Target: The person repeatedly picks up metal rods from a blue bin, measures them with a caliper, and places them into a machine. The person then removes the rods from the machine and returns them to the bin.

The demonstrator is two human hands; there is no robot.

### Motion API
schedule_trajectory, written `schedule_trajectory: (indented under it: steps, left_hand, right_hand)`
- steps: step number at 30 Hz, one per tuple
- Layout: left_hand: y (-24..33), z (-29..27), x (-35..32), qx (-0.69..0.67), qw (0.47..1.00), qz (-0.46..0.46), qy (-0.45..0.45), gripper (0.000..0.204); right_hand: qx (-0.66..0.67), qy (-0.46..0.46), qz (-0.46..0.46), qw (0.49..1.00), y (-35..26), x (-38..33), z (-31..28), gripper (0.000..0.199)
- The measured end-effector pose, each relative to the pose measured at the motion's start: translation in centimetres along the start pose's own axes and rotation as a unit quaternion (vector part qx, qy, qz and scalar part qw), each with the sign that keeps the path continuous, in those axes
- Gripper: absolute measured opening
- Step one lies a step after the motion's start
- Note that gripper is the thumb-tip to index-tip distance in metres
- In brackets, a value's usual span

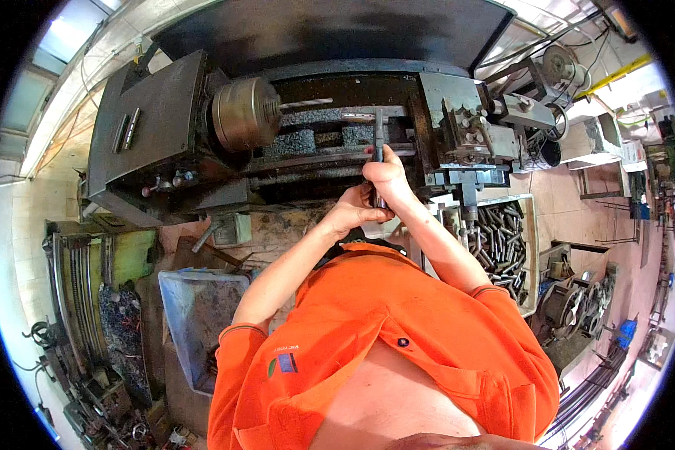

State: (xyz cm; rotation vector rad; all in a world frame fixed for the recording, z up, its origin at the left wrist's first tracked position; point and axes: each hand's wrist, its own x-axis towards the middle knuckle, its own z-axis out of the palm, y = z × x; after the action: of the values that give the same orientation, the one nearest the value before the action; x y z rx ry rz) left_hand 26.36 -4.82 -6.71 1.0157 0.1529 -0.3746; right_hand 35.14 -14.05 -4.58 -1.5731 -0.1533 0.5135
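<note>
I hold a long, narrow, dark metal bar [379, 129] upright in front of my body; its exact kind is not clear. My right hand [386, 174] is closed around its middle. Just below, my left hand [350, 212] closes on the lower end, its fingers partly hidden behind the thumb. Ahead, a lathe has a large round chuck [245, 114] on the left. A thin rod [307, 102] sticks out of the chuck toward the right. The top of my bar overlaps the lathe bed [277, 161] in the picture, and I cannot tell whether they touch.
The lathe's tool post [469, 129] and carriage stand to the right of my hands. A pale tray [531, 255] full of short metal pieces lies near my right elbow. On my left sits a blue bin [176, 337]. Metal chips [292, 142] cover parts of the lathe bed.
</note>
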Motion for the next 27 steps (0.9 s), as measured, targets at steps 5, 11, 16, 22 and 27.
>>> schedule_trajectory:
  steps: [5, 11, 16, 22, 27]
  left_hand:
    - [0.8, 0.1, 1.5, -0.016, 0.999, 0.049, -0.009, 0.065]
    - [3.3, 0.7, 1.2, 0.001, 0.998, 0.06, -0.005, 0.062]
    - [3.6, -0.5, 0.6, -0.016, 0.998, 0.064, -0.008, 0.063]
    - [4.3, -2.3, -1.0, -0.033, 0.996, 0.08, 0.015, 0.064]
    - [3.9, -4.3, -2.1, -0.046, 0.994, 0.094, 0.03, 0.052]
  right_hand:
    - [-0.007, -0.019, 0.022, 1.0, -1.7, 1.0, -0.2, 0.037]
    - [-0.055, -0.006, 0.014, 0.998, -2.6, 2.1, 0.4, 0.037]
    - [-0.098, -0.008, 0.027, 0.995, -4.7, 1.7, 2.0, 0.03]
    - [-0.147, -0.025, 0.014, 0.989, -4.3, 2.6, 5.1, 0.027]
    - [-0.164, -0.037, 0.038, 0.985, -3.8, 3.0, 7.4, 0.027]
